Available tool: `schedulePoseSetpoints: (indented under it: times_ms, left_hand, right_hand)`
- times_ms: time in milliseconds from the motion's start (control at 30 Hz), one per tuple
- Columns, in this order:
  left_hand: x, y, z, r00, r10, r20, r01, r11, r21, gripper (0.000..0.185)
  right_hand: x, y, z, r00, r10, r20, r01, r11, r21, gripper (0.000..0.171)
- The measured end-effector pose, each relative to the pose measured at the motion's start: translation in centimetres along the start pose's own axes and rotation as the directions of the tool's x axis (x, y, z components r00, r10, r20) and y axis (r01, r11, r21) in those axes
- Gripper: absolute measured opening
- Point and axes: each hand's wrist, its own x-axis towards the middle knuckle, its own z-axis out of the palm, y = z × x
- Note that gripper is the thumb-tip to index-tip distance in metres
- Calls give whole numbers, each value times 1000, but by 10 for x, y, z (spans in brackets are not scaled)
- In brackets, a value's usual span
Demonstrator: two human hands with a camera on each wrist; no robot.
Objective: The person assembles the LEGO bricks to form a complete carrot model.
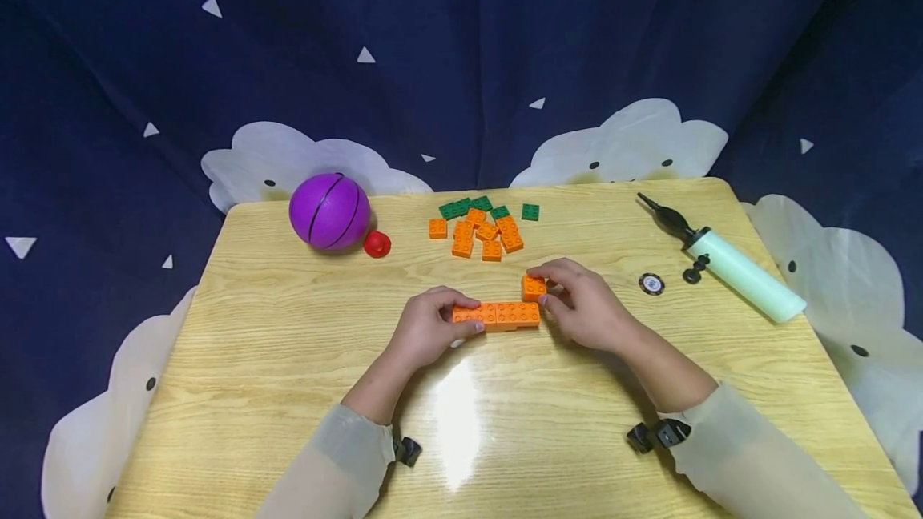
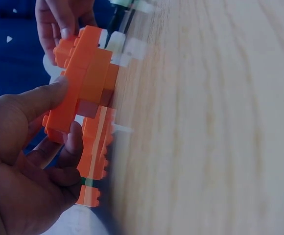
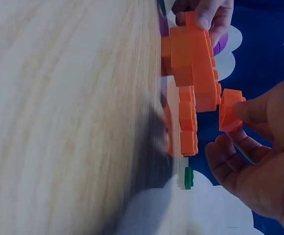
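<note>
We see the left hand pinching the near end of the orange brick bar on the table, likely to steady it. The right hand pinches a small orange brick between thumb and fingertips, just at the bar's right end. Farther back, a loose brick pile.

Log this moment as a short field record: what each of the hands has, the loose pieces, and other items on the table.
left hand: left hand grips the end of the orange brick bar
right hand: right hand pinches a small orange brick at the bar's other end
loose pieces: brick pile, orange and green, beyond the hands
other items: purple ball, red cap, pale green pump
surface: wooden table
</note>
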Motion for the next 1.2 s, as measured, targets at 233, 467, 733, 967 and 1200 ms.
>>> schedulePoseSetpoints:
  times_ms: [233, 467, 733, 967, 1200]
  left_hand:
    - [0, -1, 1, 1000, 4, -2, -4, 1000, -6, 27]
    - [0, 0, 0, 1000, 11, -4, -11, 1000, -4, 27]
    - [-1, 0, 0, 1000, 9, -3, -9, 1000, -6, 27]
    - [0, 0, 0, 1000, 8, -2, -8, 1000, 1, 27]
    - [0, 3, -1, 1000, 13, 0, -13, 1000, 10, 27]
  right_hand:
    - [-7, -1, 4, 999, -12, 36, 9, 998, 66, 42]
    - [-13, -3, 5, 997, -20, 70, 13, 996, 88, 43]
    - [-16, -4, 5, 996, -32, 83, 27, 998, 54, 43]
    - [-15, -4, 5, 995, -7, 98, -2, 995, 99, 41]
    - [-15, 1, 8, 994, 32, 108, -53, 979, 196, 39]
